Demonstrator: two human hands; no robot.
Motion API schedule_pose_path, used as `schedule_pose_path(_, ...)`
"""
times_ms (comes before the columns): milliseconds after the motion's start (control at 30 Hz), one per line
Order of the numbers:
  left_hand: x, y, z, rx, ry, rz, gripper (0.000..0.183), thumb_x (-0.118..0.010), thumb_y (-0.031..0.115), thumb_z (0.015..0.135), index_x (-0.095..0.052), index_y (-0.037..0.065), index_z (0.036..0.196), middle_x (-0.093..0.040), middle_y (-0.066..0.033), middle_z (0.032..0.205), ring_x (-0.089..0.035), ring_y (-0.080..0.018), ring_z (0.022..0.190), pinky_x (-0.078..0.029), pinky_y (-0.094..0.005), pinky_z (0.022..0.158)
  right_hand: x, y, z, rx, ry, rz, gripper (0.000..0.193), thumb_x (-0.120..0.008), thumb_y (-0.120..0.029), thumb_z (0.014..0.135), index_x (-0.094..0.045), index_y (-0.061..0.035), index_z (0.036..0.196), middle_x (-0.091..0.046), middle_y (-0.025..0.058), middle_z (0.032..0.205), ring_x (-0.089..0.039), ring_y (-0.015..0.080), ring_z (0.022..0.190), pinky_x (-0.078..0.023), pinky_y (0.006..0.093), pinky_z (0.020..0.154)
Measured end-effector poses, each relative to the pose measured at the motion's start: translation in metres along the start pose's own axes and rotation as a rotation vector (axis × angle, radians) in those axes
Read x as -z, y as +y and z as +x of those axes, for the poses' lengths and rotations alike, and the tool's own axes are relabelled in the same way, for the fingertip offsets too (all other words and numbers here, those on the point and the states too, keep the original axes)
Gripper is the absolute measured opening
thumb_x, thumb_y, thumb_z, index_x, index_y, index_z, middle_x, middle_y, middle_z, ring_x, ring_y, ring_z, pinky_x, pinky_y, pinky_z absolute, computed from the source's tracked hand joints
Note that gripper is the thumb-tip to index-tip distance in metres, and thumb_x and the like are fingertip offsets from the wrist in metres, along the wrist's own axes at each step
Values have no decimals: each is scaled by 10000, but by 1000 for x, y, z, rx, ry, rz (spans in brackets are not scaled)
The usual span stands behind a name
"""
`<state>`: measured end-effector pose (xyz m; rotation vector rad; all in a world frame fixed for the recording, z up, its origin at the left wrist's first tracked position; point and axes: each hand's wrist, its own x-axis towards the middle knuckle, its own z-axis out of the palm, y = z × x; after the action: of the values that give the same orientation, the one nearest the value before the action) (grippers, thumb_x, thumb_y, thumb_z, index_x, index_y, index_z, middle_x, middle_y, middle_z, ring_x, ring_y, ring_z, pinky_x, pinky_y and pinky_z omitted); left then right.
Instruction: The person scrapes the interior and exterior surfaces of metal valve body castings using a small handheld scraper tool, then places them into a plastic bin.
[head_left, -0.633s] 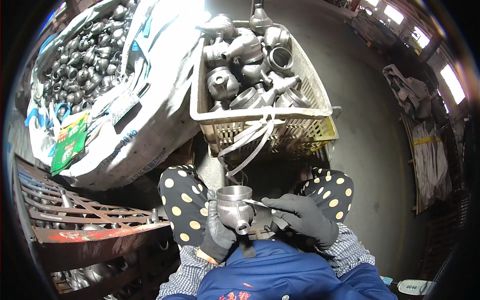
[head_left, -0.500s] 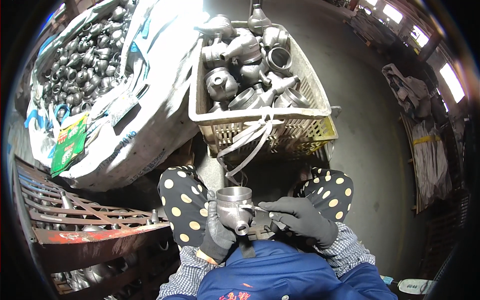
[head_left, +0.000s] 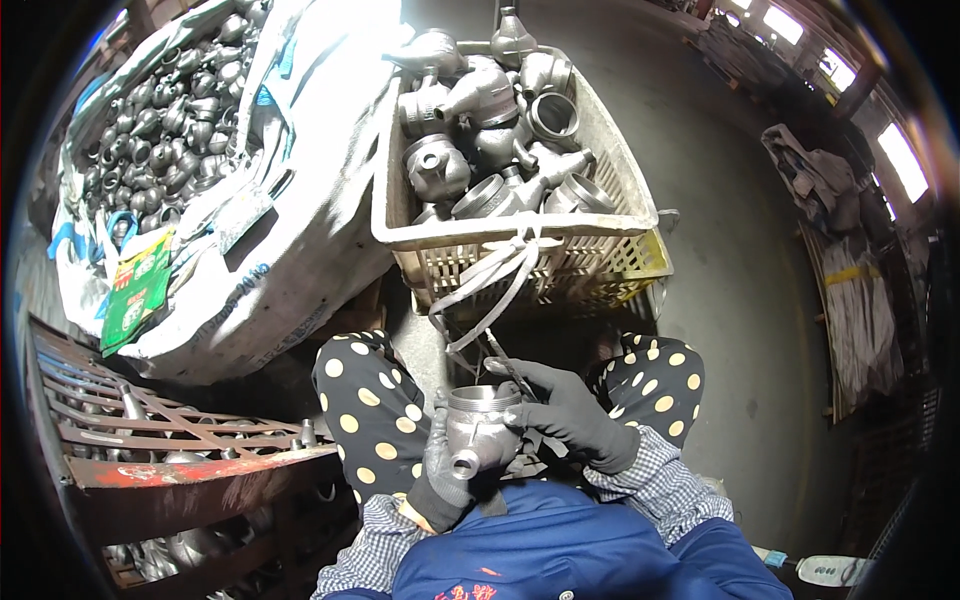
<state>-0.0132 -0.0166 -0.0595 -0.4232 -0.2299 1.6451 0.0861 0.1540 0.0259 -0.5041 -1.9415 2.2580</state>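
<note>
Grey gloves cover both hands. My left hand (head_left: 440, 475) is wrapped round the left side of a grey metal valve-like body (head_left: 478, 430), a casting with a wide threaded mouth on top and a short round spout facing me. It is held upright above my lap. In my right hand (head_left: 570, 405), the fingers are closed on a thin dark pointed rod (head_left: 510, 365), slanting up and to the left over the casting's rim. The kind of tool cannot be made out. My right fingertips are close to the casting's right side, and whether they touch it is unclear.
Ahead stands a plastic crate (head_left: 515, 232) heaped with similar castings, white straps tied to its front. To its left is a large white woven sack (head_left: 330, 200) full of smaller castings. A rusty metal rack (head_left: 200, 470) with more parts is at near left.
My right hand has moved up and left, lifting the thin rod from beside the casting to above its mouth. The casting has shifted slightly right and down in my left hand.
</note>
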Motion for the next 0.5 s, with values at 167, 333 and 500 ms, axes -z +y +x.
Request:
schedule_pose_path(167, -1, -2, 4, -42, 108, 24, 724, -483, 529, 926, -340, 15, 1416, -466, -245, 1345, -529, -376, 1176, -490, -550, 941, 2, -1, -3, -86, -14, 101, 688, -711, -76, 800, -415, 18, 1414, -608, 81, 1135, -557, 119, 1036, -433, 254, 933)
schedule_pose_path(333, -7, -7, 12, -63, 2, 155, 731, -513, 535, 929, -365, -10, 1395, -538, -217, 1274, -590, -307, 1104, -535, -456, 904, 0, 9, -1, -50, 7, 1, 733, -730, -95, 789, -387, 22, 1426, -583, 105, 1229, -541, 141, 1097, -422, 271, 962)
schedule_pose_path(500, -4, -7, 7, -212, 157, 299, 725, -529, 552, 919, -407, -11, 1359, -575, -197, 1219, -621, -284, 1034, -557, -420, 873, -7, 9, 0, -71, 38, 52, 724, -729, -110, 793, -394, 16, 1422, -572, 120, 1267, -542, 161, 1121, -423, 288, 974)
